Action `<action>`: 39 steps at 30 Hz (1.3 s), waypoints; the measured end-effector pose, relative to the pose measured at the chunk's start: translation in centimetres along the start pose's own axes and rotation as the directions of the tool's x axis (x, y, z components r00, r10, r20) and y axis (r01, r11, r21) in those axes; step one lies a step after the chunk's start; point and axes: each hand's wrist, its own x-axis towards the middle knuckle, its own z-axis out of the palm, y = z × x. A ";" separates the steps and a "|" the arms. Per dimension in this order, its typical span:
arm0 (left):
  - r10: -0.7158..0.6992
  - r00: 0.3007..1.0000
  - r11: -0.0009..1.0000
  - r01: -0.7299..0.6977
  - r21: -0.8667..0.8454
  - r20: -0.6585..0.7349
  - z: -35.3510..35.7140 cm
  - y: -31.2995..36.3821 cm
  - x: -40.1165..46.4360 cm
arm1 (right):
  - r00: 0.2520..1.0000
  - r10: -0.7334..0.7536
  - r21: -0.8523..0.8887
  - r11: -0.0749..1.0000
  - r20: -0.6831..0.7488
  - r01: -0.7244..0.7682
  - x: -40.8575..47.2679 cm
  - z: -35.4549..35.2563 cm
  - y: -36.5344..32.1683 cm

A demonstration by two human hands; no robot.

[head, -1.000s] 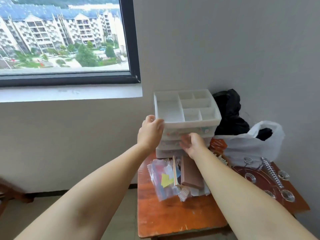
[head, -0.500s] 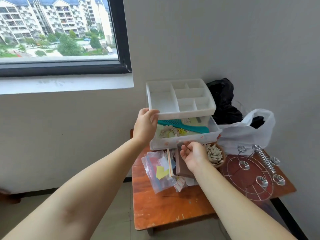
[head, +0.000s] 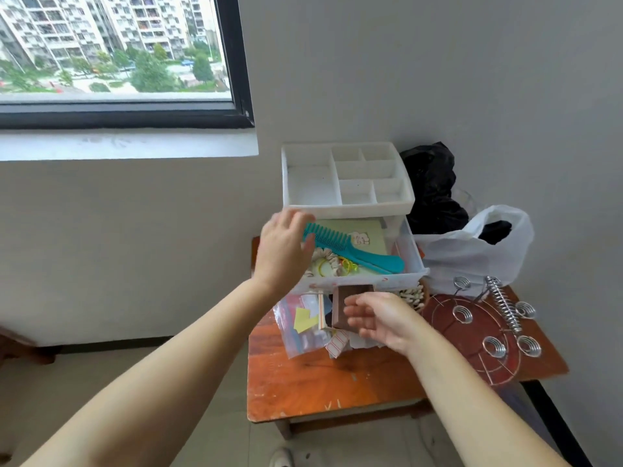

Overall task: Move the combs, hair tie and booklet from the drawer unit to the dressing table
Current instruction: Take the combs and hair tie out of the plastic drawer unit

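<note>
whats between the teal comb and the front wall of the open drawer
In the head view, a pale scrunchie-like hair tie and yellow elastic bands lie between the teal plastic comb and the clear drawer's front wall.

white plastic bag point(head: 472, 257), wire rack point(head: 485, 335), window point(head: 111, 45)

glossy teal plastic comb point(head: 354, 252), matt white plastic drawer unit point(head: 347, 197), worn wooden table point(head: 323, 382).

Single view, head-worn, wide-angle; looks forward and down along both forearms at a small wooden table point(head: 323, 382) against a grey wall; drawer unit point(head: 347, 197) near arm's reach, mid-frame; window point(head: 114, 59) upper left; floor along the bottom edge; no second view
</note>
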 end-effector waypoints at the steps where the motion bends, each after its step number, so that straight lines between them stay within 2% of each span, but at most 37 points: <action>1: 0.094 0.989 0.992 -0.103 0.078 0.112 0.1 0.5 0.0 | 0.997 -0.076 -0.173 0.982 0.030 0.080 -0.6 -0.9 -0.8; 2: 0.136 0.961 0.969 -0.179 0.168 0.243 0.3 1.0 0.1 | 0.981 -0.190 -0.315 0.929 0.043 0.194 -0.9 -1.8 -1.9; 4: 0.054 0.912 0.909 -0.213 0.357 0.408 1.0 1.8 0.6 | 0.887 -0.462 -0.566 0.730 0.006 0.383 -0.7 -2.7 -4.6; 5: -0.021 0.900 0.885 -0.185 0.427 0.435 1.4 2.1 1.0 | 0.820 -0.573 -0.699 0.588 -0.006 0.406 -0.1 -2.8 -6.0; 6: -0.086 0.887 0.861 -0.164 0.482 0.454 1.8 2.3 1.3 | 0.780 -0.626 -0.822 0.436 0.016 0.367 0.6 -2.6 -7.1; 7: -0.132 0.869 0.838 -0.159 0.522 0.476 2.2 2.4 1.5 | 0.784 -0.619 -0.908 0.296 0.055 0.298 1.6 -2.2 -7.7; 9: -0.178 0.836 0.788 -0.195 0.584 0.520 3.0 2.8 2.3 | 0.858 -0.505 -0.982 0.097 0.093 0.164 3.7 -1.9 -7.9; 11: -0.202 0.819 0.769 -0.207 0.604 0.538 3.4 2.8 2.8 | 0.887 -0.449 -0.994 -0.046 0.106 0.095 5.2 -1.7 -7.4; 12: -0.198 0.819 0.778 -0.204 0.595 0.539 3.5 2.8 3.0 | 0.880 -0.461 -0.993 -0.076 0.112 0.086 5.8 -1.9 -7.2; 16: -0.165 0.831 0.807 -0.196 0.557 0.532 4.5 1.9 2.6 | 0.872 -0.472 -0.990 -0.114 0.127 0.083 7.3 -2.7 -6.8; 22: -0.044 0.883 0.845 -0.217 0.489 0.468 5.6 1.4 1.0 | 0.844 -0.509 -0.983 -0.147 0.168 0.107 8.0 -3.1 -5.7; 26: 0.009 0.885 0.850 -0.252 0.462 0.466 6.1 1.6 0.2 | 0.830 -0.525 -0.979 -0.164 0.191 0.121 8.1 -2.5 -5.5; 29: 0.047 0.875 0.836 -0.298 0.461 0.482 6.4 1.5 -0.1 | 0.829 -0.528 -0.982 -0.106 0.188 0.155 7.9 -2.4 -5.8; 33: 0.068 0.886 0.854 -0.290 0.432 0.459 6.0 1.2 -0.1 | 0.873 -0.454 -0.977 0.029 0.177 0.213 7.4 -2.8 -6.7; 35: 0.038 0.897 0.908 -0.215 0.360 0.439 5.4 1.3 0.0 | 0.878 -0.436 -0.963 0.082 0.196 0.255 7.1 -3.1 -7.1; 36: -0.012 0.905 0.948 -0.125 0.291 0.425 5.0 1.4 0.0 | 0.877 -0.435 -0.957 0.098 0.204 0.271 6.9 -3.3 -7.2; 38: -0.168 0.895 0.985 0.138 0.103 0.413 3.9 1.9 -0.1 | 0.867 -0.443 -0.948 0.104 0.226 0.300 6.2 -3.7 -7.4; 39: -0.232 0.876 0.967 0.257 -0.001 0.422 3.5 2.1 0.0 | 0.862 -0.450 -0.945 0.106 0.231 0.309 5.9 -3.9 -7.5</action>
